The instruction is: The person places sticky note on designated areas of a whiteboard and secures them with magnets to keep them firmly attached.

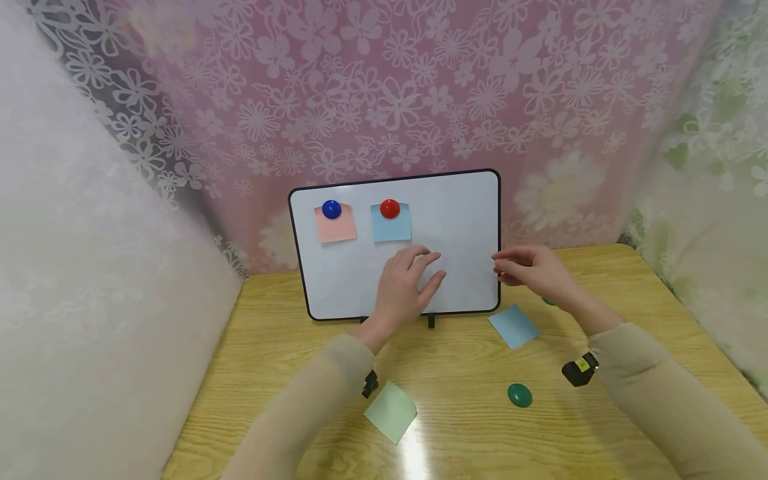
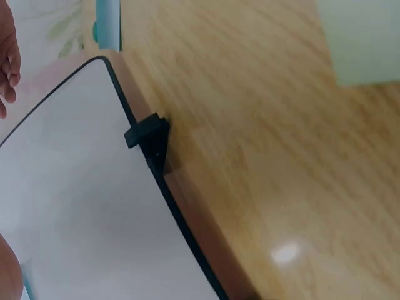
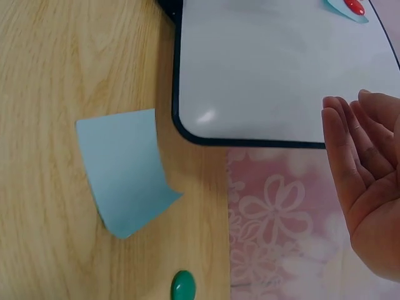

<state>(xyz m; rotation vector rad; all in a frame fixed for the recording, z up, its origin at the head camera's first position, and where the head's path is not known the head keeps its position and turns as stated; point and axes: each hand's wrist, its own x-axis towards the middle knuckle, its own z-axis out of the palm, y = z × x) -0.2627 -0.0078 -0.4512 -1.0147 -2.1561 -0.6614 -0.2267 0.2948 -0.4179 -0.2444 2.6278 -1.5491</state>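
Nearest the person, a pale green sticky note [image 1: 391,411] lies flat on the wooden tabletop [image 1: 288,373], with a dark green oval magnet [image 1: 519,395] well to its right. Further in, a light blue sticky note [image 1: 514,325] rests on the wood just below the lower right corner of the whiteboard [image 1: 456,213], one edge curling up in the right wrist view. A second green magnet [image 3: 183,289] lies beyond that note, mostly hidden behind the right wrist in the head view.

The left hand [image 1: 408,283] lies with fingers spread and relaxed against the bare lower middle of the whiteboard, holding nothing. The right hand [image 1: 531,270] hovers at the board's right edge; its grip is empty, the fingers loosely bent and the palm bare in the right wrist view.

Further up the board, a pink sticky note [image 1: 336,225] sits under a blue magnet [image 1: 331,209], and beside it another blue sticky note [image 1: 391,224] under a red magnet [image 1: 390,208]. Flowered lace curtains [image 1: 420,87] hang behind.

By the look of it, two notes are pinned and the hands are between pieces. A likely next move would be picking a loose note and a green magnet off the tabletop, which calls for a fine pinch on thin paper lying flat.
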